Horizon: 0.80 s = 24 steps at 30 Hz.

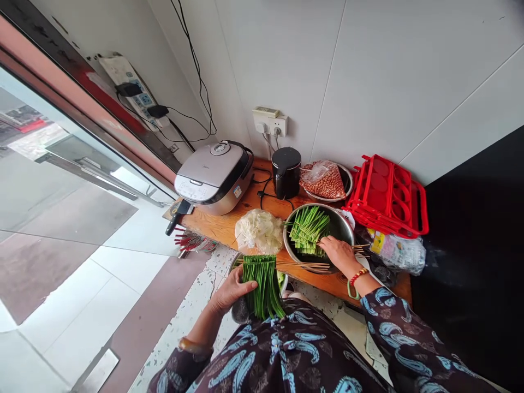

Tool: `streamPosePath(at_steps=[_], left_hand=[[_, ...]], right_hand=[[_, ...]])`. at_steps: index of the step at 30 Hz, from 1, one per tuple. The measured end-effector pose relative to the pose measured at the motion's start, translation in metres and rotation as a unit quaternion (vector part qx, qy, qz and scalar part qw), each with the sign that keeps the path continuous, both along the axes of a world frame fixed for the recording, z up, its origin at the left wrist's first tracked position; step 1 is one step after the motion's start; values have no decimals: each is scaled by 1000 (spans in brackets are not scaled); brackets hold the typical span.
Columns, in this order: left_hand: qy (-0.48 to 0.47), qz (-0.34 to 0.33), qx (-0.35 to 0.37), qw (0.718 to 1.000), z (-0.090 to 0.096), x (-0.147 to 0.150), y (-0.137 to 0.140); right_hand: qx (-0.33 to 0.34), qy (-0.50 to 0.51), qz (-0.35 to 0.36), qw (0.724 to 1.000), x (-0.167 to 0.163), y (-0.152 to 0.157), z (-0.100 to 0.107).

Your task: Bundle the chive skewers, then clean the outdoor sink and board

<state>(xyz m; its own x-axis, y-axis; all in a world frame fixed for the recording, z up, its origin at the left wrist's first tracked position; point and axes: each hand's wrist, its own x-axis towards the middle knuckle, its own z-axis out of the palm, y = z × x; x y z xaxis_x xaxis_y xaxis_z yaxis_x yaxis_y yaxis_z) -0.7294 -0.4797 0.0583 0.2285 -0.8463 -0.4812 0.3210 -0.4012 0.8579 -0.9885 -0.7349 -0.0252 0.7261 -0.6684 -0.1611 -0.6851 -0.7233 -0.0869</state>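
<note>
My left hand (234,289) is closed on a bunch of long green chives (262,284), threaded near the top on thin bamboo skewers (303,265) that stick out to the right. The chives' loose ends hang down in front of my body. At the metal bowl (347,232), my right hand (338,254) has its fingers pressed together at the edge of a pile of skewered chives (309,229). Skewer ends poke out beside its wrist. Its fingertips are partly hidden among the greens.
On the wooden bench (213,226) stand a rice cooker (215,172), a black kettle (286,172), a bag of peanuts (325,183) in a bowl, and a knotted plastic bag (258,232). Red plastic racks (387,196) lean at the right. A knife handle (174,221) overhangs the left edge.
</note>
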Motion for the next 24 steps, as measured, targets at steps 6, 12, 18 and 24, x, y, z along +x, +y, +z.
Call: streamPosePath(at_steps=[6, 12, 18, 24], left_hand=[[9, -10, -4, 1000, 0, 3, 4], [12, -8, -6, 1000, -2, 3, 7], [9, 3, -1, 1000, 1, 3, 10], [11, 13, 2, 1000, 3, 4, 11]], right_hand=[[-15, -55, 12, 998, -7, 2, -3], [-16, -63, 17, 998, 4, 14, -1], [-27, -156, -21, 987, 4, 6, 6], [-84, -214, -34, 973, -1, -12, 32]])
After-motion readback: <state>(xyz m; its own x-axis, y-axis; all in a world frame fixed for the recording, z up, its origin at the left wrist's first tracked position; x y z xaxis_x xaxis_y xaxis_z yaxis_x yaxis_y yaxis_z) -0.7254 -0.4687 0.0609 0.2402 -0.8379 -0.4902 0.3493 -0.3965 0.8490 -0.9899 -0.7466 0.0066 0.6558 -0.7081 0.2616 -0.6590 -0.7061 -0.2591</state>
